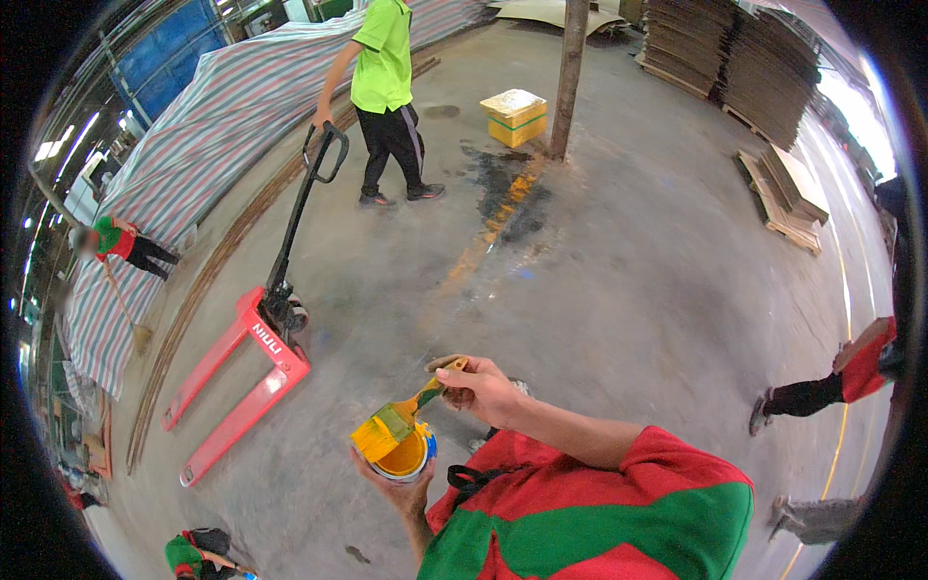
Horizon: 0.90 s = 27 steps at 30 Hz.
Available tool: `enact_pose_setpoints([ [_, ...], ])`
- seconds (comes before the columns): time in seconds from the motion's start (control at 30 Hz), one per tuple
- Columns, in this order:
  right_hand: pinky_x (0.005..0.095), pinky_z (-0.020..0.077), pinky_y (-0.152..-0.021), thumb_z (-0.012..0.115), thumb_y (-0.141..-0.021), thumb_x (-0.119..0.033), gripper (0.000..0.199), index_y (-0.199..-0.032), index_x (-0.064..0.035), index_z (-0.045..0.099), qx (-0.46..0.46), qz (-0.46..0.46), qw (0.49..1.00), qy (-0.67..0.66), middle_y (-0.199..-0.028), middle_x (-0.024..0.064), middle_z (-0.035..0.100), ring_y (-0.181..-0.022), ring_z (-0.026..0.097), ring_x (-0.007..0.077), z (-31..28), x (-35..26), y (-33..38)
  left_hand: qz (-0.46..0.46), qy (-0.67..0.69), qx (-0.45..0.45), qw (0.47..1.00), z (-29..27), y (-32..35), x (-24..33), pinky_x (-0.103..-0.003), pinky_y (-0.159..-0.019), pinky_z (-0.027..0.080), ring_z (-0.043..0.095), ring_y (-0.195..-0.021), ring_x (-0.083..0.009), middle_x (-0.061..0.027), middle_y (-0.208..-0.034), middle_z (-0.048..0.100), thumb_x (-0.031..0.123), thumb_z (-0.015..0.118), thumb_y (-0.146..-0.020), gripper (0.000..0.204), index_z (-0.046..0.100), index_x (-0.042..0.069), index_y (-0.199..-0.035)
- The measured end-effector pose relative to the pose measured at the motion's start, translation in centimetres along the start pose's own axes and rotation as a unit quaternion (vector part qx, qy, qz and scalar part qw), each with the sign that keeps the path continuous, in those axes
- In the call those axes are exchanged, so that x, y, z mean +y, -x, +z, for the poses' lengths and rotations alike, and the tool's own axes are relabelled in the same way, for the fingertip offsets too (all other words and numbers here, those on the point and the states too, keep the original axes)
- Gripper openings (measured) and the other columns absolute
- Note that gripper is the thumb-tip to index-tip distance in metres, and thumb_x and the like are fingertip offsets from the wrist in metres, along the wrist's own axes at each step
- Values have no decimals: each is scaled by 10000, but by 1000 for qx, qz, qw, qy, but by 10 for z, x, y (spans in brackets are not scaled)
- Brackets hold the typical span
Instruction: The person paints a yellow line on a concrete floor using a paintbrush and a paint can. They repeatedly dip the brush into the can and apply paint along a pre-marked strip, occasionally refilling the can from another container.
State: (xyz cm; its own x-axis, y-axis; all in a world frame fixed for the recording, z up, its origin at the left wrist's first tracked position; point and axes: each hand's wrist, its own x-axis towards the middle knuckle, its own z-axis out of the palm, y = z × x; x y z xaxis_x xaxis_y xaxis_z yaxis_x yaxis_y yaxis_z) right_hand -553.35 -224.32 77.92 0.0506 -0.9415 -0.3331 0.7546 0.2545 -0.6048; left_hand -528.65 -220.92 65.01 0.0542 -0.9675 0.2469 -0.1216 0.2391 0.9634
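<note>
My left hand [410, 495] is closed round a small open paint can [427, 458], blue and white outside, with yellow paint inside and on its rim. Between the closed fingers of my right hand [483, 391] is the handle of a wide paintbrush [394, 421]. Its bristles are coated in thick yellow paint and lie over the can's mouth, at the far left of the rim. Yellow and green smears cover the brush's ferrule and handle. Both hands are in front of my red and green shirt. Part of the can's side is hidden by my left hand.
A person in a bright green shirt [383, 58] pulls a red pallet jack [275, 353]. By a post [570, 77] stands a yellow box [515, 124], with a worn yellow line on the floor [495, 224]. Stacked cardboard [686, 43] is far right. Other people stand left and right.
</note>
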Motion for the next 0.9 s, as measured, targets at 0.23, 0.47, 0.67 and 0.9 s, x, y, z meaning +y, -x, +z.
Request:
enact_pose_setpoints([
  [0.23,282,447,-583,712,-935,-180,202,-1070,-42,654,-10,3,1000,0,-872,13,646,-688,578,113,75,87,34,-7,23,12,1000,-113,28,23,-488,-1185,294,365,-1405,-313,-147,-1555,267,59,891,-538,1311,86,78,-1573],
  [0.47,266,430,-578,731,-922,-212,224,-1067,-62,650,-11,7,1000,20,-869,3,636,-690,565,105,150,188,58,-4,25,22,999,-233,52,28,-508,-1173,298,374,-1398,-314,-150,-1523,326,111,905,-540,1249,162,102,-1545],
  [0.67,262,428,-576,730,-923,-215,231,-1063,-51,648,-20,-2,1000,17,-858,3,617,-697,562,108,208,285,68,8,38,13,999,-344,64,7,-502,-1188,299,373,-1408,-310,-148,-1538,322,11,872,-516,1305,114,100,-1575],
  [0.9,283,433,-597,679,-956,-147,209,-1120,-18,659,-7,-5,1000,-4,-893,24,642,-695,557,111,268,419,69,5,8,6,1000,-484,85,-41,-498,-1182,310,374,-1403,-311,-154,-1532,317,41,868,-546,1284,103,90,-1576],
])
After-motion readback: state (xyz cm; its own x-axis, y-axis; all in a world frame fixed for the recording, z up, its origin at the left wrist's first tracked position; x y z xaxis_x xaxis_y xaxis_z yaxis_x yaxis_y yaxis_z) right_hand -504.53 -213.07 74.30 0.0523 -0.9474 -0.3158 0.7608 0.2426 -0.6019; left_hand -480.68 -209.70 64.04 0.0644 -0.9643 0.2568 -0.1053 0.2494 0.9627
